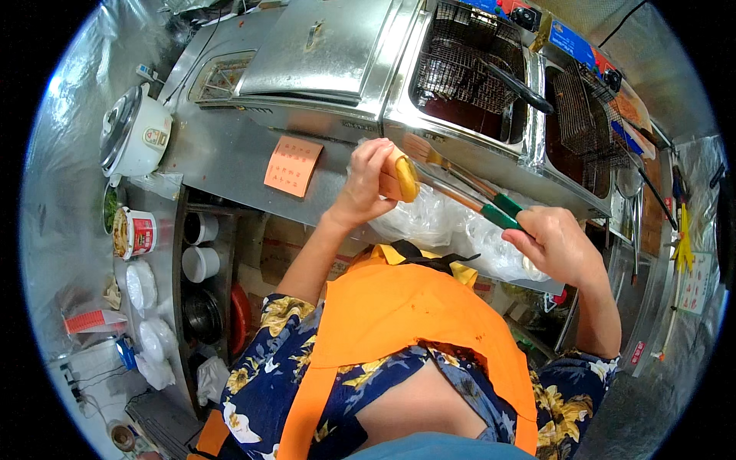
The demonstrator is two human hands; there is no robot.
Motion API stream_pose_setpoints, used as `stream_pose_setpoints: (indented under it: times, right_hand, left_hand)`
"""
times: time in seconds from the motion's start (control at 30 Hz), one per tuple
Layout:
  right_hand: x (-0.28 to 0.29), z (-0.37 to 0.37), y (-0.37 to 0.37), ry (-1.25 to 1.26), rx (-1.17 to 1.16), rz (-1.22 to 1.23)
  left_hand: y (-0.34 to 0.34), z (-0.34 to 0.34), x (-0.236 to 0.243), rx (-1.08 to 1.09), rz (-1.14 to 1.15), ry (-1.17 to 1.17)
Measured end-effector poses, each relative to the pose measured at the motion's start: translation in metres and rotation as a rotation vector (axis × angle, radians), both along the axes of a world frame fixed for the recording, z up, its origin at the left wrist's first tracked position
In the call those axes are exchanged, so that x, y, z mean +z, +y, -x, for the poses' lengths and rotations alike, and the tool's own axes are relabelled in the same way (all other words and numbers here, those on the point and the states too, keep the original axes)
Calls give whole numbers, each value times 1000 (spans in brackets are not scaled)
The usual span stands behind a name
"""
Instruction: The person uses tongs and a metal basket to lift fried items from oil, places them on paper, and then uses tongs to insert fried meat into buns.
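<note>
- One long grey steel counter (230,149) crosses the view ahead of the person, its lines bent by the lens.
- A steel fryer (563,182) stands at its far right, with two wells of dark liquid and wire baskets (468,46).
- An orange apron (414,307) covers the person's front, over a dark flowered top.
- Clear plastic bags (418,218) lie bunched along the counter's near edge, below the hands.
- A white rice cooker (146,134) sits at the counter's left end.
- The green-handled tongs (460,195) slant up and leftward from the right hand (556,238), which is closed around the grips.
- The left hand (366,184) is raised, gripping a pinkish paper sleeve (390,180) between thumb and fingers.
- An orange notepad (294,166) with handwriting lies flat left of that hand.
- A brush head (418,147) shows just beyond the sleeve; how it joins the tongs cannot be told.
- The yellow food piece (406,180) pokes from the sleeve's right side, near the tongs' tips; contact is unclear.
</note>
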State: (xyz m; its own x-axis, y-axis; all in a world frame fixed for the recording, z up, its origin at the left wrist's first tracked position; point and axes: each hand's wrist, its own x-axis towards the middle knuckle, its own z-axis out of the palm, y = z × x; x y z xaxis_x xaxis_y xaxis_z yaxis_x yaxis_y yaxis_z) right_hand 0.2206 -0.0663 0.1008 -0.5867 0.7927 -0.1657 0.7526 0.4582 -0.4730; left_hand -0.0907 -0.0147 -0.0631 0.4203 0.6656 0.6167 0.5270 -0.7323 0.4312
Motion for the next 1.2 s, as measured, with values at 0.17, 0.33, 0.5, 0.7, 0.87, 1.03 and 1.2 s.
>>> stream_pose_setpoints:
  times: [0.17,0.33,0.5,0.7,0.87,1.03,1.2]
  right_hand:
    - [-9,0,4,34,-5,2]
    - [-3,19,-25,-49,-75,-99]
    - [-9,21,-34,-133,-141,-25]
    - [19,10,-50,290,-254,-190]
    - [24,22,-45,15,-18,-59]
    - [-15,42,-22,27,9,13]
    - [-20,52,-17,24,85,-19]
  left_hand:
    - [1,-4,-7,95,-58,59]
    - [0,-12,1,142,-123,-118]
    - [-2,-11,-8,107,186,-455]
    - [-1,0,-7,156,163,-442]
    - [3,2,-11,86,123,-347]
    - [-8,-1,-5,155,42,-277]
    - [-11,13,-9,113,18,-303]
